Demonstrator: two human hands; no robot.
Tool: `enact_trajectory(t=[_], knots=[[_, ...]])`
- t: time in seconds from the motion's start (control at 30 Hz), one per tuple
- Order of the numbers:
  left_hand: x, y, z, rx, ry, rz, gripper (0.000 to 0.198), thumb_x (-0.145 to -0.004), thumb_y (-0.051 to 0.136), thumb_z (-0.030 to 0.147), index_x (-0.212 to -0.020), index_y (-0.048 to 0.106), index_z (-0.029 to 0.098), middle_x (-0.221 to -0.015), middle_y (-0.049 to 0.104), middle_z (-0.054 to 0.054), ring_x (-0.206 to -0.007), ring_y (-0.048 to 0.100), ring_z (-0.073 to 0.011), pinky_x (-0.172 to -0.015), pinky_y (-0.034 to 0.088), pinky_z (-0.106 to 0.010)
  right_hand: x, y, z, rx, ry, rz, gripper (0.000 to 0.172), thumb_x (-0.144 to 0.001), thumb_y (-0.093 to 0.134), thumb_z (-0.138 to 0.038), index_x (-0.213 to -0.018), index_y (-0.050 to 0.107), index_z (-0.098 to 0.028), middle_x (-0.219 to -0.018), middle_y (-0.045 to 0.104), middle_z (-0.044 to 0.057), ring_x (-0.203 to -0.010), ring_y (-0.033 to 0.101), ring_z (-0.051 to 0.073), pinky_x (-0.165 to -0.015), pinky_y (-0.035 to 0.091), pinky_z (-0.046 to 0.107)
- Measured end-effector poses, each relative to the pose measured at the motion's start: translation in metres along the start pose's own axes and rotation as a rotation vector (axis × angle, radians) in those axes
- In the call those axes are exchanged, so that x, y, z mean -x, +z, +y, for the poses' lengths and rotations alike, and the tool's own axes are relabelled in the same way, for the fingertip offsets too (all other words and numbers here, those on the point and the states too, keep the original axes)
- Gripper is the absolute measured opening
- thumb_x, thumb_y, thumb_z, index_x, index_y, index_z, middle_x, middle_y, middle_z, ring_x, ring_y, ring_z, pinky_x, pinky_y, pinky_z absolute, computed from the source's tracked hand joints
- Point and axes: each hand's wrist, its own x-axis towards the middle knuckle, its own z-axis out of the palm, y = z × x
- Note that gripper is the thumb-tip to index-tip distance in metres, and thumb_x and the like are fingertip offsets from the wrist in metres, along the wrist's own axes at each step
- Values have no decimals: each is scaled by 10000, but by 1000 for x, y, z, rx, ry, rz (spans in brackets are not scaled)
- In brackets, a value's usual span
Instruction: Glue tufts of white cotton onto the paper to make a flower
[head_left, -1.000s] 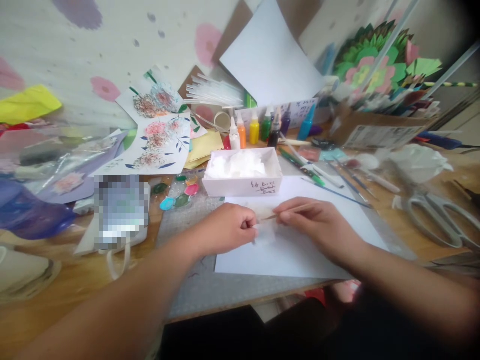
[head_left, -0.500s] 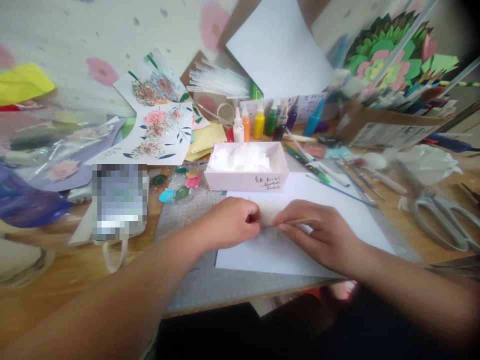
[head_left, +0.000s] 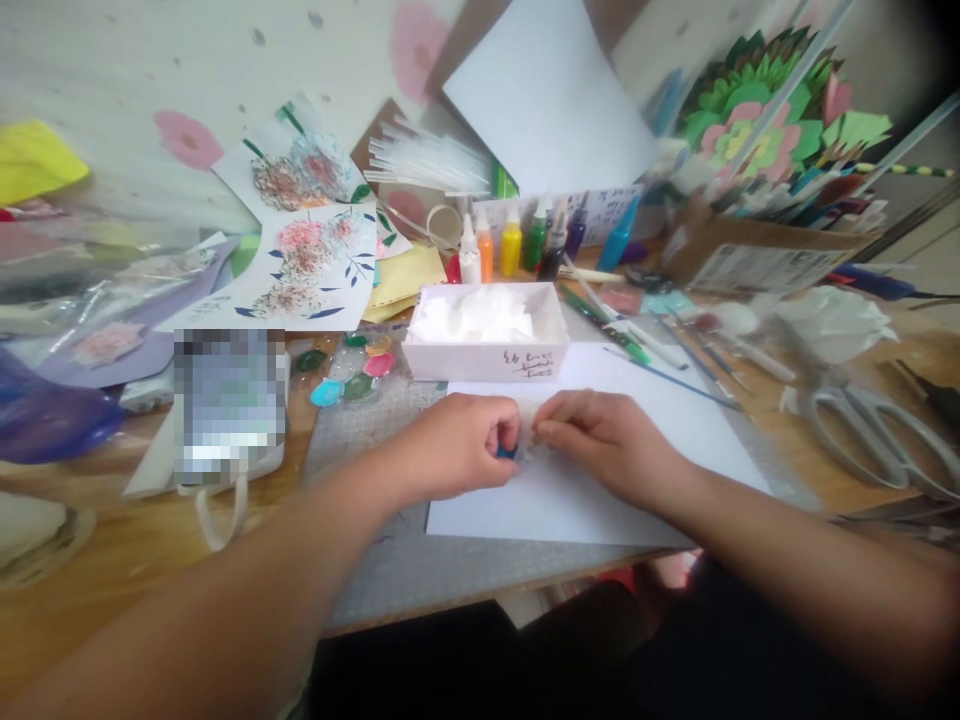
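My left hand (head_left: pixel 480 445) is closed above a white sheet of paper (head_left: pixel 660 490), its fingers curled in. A small blue piece (head_left: pixel 507 451) shows at its fingertips, along with part of a pale, translucent object (head_left: pixel 528 425) whose kind is blurred. On the other side of that object, my right hand (head_left: pixel 600 430) is closed in a pinch against its edge. What lies between the right thumb and forefinger is too small to make out. Just beyond the hands stands a white box (head_left: pixel 480 362) filled with crumpled white tissue (head_left: pixel 484 315).
Paint-daubed palette wells (head_left: pixel 358 388) lie left of the box on a grey cutting mat (head_left: pixel 375 560). Paint bottles (head_left: pixel 511 245) line the back. Paintbrushes (head_left: pixel 675 380) and scissors (head_left: pixel 862 430) lie right, a phone (head_left: pixel 229 400) left. Clear straws (head_left: pixel 427 160) stand behind.
My right hand has turned and drawn its fingers in closer to the left hand. The thin tan strip it pinched no longer shows. A blue piece has come into sight in my left hand.
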Motion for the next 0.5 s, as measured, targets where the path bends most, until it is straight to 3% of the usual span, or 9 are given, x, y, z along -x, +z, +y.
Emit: enact_trajectory(t=[0.23,0.4,0.5], knots=[[-6,8,0,-140,-7,174,161,-691,577,291,-631,476,181,-548,514,55,-488,422,-74,-452,234,-197,15,-7,7,-368,82,125,191,-783,541,-246,-607,582,-185,-734,610,12,-640,560,117,-595,448,241],[-9,9,-2,-122,-7,222,160,-695,579,270,-626,470,174,-536,502,52,-470,406,-70,-448,233,-202,24,-4,2,-251,4,-5,119,-791,540,-230,-731,638,-201,-809,647,25,-729,595,138,-657,462,258],[-10,10,-3,-92,-7,221,167,-697,581,273,-625,470,172,-523,498,52,-461,411,-71,-440,237,-198,24,-3,2,-181,-3,35,125,-796,532,-234,-734,637,-206,-826,654,27,-753,604,145,-690,467,267]])
